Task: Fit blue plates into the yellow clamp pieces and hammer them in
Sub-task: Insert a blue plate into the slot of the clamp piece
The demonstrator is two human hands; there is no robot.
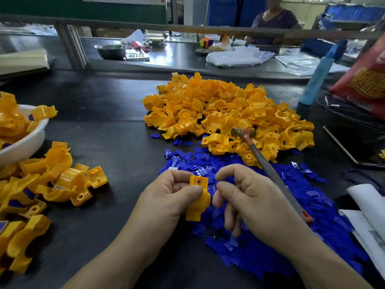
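Left fingers [192, 191] (pinch) on clamp [199, 203]

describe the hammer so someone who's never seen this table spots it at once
Find the big heap of yellow clamp pieces mid-table. At its near right edge lies the hammer, head on the heap, handle slanting across the blue plates. It is the only long, thin tool among plastic parts.

Bright even light; soft shadows; edges warped, background blurred.
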